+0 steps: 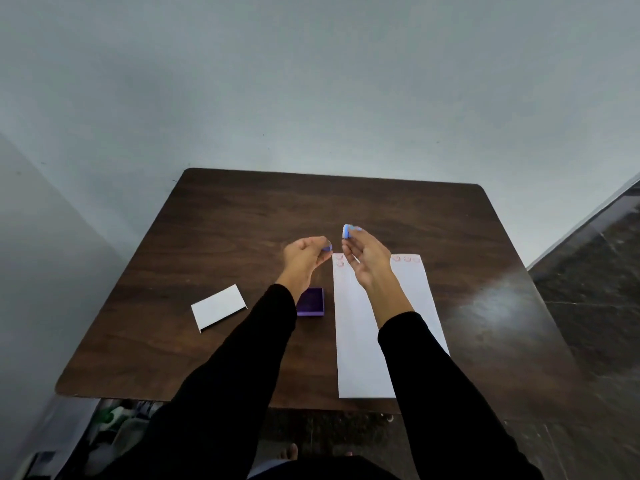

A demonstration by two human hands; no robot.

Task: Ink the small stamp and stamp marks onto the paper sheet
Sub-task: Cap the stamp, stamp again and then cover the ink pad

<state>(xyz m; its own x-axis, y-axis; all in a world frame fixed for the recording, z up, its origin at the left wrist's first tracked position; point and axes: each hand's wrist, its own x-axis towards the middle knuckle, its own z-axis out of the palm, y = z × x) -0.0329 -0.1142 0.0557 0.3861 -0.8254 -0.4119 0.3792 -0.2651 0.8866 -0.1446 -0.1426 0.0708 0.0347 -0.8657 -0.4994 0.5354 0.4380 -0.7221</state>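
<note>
A long white paper sheet (360, 341) lies on the dark wooden table (225, 230), with several faint pink round marks along its far edge. My right hand (367, 259) is raised above the sheet's far end and pinches a small blue stamp (347, 231) at its fingertips. My left hand (304, 256) hovers just left of it, fingers closed on a small blue piece (327, 248), possibly the stamp's cap. A purple ink pad (310, 302) sits on the table left of the sheet, partly under my left forearm.
A white box lid (219, 307) lies on the table to the left of the ink pad. Walls stand close behind and to the left. Clutter shows on the floor under the table's near left corner (114, 424).
</note>
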